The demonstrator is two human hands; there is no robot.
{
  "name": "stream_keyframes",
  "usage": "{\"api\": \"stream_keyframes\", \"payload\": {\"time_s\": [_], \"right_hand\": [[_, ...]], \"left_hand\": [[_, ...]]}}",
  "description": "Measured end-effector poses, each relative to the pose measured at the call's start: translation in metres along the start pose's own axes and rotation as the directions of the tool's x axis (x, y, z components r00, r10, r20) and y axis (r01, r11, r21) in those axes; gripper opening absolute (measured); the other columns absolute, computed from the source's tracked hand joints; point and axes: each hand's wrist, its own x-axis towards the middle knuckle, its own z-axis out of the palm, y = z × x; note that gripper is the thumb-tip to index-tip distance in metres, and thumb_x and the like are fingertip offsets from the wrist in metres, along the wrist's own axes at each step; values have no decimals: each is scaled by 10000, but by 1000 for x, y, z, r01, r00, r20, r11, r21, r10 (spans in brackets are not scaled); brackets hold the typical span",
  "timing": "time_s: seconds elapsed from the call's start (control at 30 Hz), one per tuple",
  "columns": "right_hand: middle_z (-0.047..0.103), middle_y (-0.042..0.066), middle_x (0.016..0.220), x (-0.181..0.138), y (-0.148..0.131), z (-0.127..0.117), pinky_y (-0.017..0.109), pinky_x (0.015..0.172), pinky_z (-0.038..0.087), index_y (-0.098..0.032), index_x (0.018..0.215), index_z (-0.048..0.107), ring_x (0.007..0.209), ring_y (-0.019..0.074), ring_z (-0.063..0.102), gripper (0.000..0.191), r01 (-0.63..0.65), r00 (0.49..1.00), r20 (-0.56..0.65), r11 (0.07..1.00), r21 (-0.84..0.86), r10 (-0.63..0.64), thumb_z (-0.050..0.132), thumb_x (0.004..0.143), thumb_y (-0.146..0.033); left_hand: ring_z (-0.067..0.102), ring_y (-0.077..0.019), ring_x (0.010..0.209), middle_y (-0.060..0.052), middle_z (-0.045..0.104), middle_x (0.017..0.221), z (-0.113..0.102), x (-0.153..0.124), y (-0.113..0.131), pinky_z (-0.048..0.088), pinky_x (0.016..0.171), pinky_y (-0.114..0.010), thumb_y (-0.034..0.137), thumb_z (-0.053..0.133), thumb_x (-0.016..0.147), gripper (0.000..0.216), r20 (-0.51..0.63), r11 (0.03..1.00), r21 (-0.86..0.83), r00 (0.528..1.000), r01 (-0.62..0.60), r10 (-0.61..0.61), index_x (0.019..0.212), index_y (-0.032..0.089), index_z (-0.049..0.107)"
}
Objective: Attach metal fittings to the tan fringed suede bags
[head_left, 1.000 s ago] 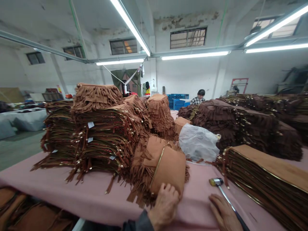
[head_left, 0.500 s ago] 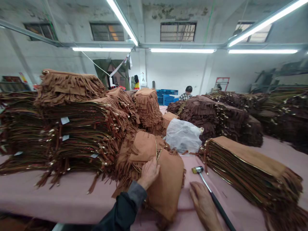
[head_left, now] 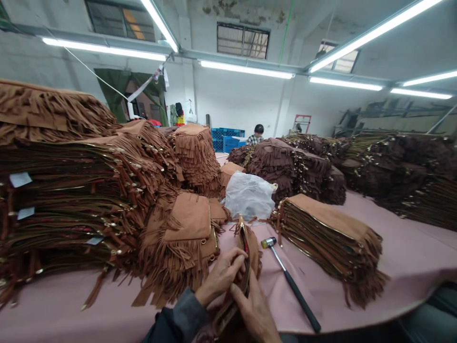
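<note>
A brown fringed zip pouch (head_left: 254, 250) stands on edge in front of me, its zipped mouth gaping upward and a bit of red showing inside. My left hand (head_left: 224, 272) has its fingers curled at the near side of the mouth; the fingertips are partly hidden. Gripping the opposite side is my right hand (head_left: 254, 305), thumb at the opening and fingers behind the pouch. Just right of it lies a hammer (head_left: 293, 285) with a yellow-tipped head and black handle. To the left, several fringed pouches (head_left: 191, 216) lie in a loose heap.
Tall stacks of brown pouches (head_left: 82, 190) rise at the left. A neat row of pouches (head_left: 328, 233) lies at the right, dark brown piles (head_left: 274, 164) behind it. A white plastic bag (head_left: 249, 195) sits mid-table on pink cloth (head_left: 371, 214). A person (head_left: 255, 136) is farther back.
The pouch has come off the heap's edge and now stands upright with its mouth open. My right hand has moved left from beside the hammer onto it. The view has turned right.
</note>
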Motion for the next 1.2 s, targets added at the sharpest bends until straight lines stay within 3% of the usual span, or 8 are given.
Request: {"api": "stream_keyframes", "payload": {"time_s": [0.07,0.23,0.33,0.47,0.63,0.8,0.97,1.2], "right_hand": [[606,95,1337,-1,6,5,363,1019,482,-204,1452,458,1238,261,569,551,-10,999,-41,1000,6,10,521,952,-428],[600,140,1328,-7,35,27,445,1056,452,-154,1389,527,1244,302,551,491,31,983,-173,991,-132,-54,446,950,-359],[605,137,1321,-11,50,35,466,1050,459,-159,1366,556,1242,321,543,479,38,979,-186,971,-238,-84,465,945,-369],[634,130,1277,-12,65,41,473,1015,490,-169,1319,599,1199,332,571,456,58,976,-184,951,-302,-118,497,941,-401],[636,122,1279,-11,83,48,506,1023,473,-182,1300,605,1215,347,548,434,108,956,-212,915,-389,-203,446,970,-415],[648,109,1277,-7,94,46,524,968,511,-194,1311,605,1134,345,601,419,253,942,-69,831,-495,-328,437,973,-378],[640,130,1280,-12,85,48,545,999,489,-182,1333,592,1188,358,568,446,190,936,-171,852,-488,-307,416,986,-401],[649,141,1253,-15,68,49,561,1026,448,-182,1414,517,1193,353,560,478,226,933,-147,854,-469,-328,364,1005,-378]], "left_hand": [[597,-127,604,-30,660,817,-1,5,-3,455,571,-244,482,470,946,365,-11,998,-60,1000,-10,10,1094,176,602],[628,-215,1001,-96,674,1094,-23,29,2,495,854,-326,429,594,886,339,-370,983,133,913,-129,170,1110,178,640],[564,-248,1195,-109,646,1257,-40,43,7,445,1011,-377,368,619,871,339,-245,967,139,939,-212,241,1156,192,670],[550,-247,1237,-108,649,1277,-50,54,7,404,1074,-398,335,627,865,322,-108,972,-2,966,-236,235,1143,183,682],[594,-242,1130,-102,674,1206,-46,60,1,441,981,-376,347,681,819,384,-85,984,-18,980,-180,178,1167,183,676],[612,-223,1018,-72,690,1082,-42,66,3,464,911,-351,326,716,771,494,-106,990,20,984,-143,144,1238,185,638],[611,-243,1081,-89,688,1159,-43,65,12,460,979,-373,325,663,827,355,7,979,-46,980,-197,198,1145,170,687],[616,-218,1012,-81,693,1078,-42,60,12,470,941,-325,426,641,861,326,-84,971,-85,972,-225,218,1026,152,707]]}}
